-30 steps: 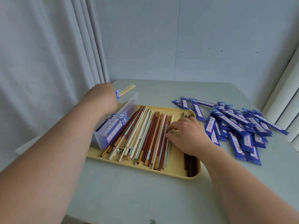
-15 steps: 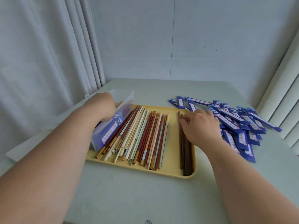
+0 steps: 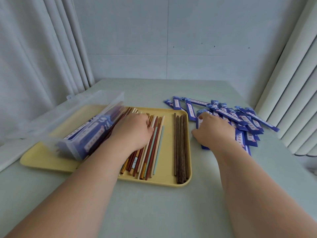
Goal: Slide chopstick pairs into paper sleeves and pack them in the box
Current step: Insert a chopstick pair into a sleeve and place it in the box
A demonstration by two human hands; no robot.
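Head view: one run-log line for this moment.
left hand: on loose chopsticks | right hand: on blue sleeves | box: on tray, holds sleeved pairs | grips: unclear

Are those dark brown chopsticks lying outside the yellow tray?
No, the dark brown chopsticks lie inside the yellow tray, lined up along its right edge.

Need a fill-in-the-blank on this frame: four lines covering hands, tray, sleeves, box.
1. The left hand rests on the mixed chopsticks in the ___ tray.
2. The right hand touches the pile of ___ paper sleeves.
3. The dark brown chopsticks lie along the tray's ___ side.
4. The clear box sits on the tray's ___ side.

Missing words: yellow; blue; right; left.
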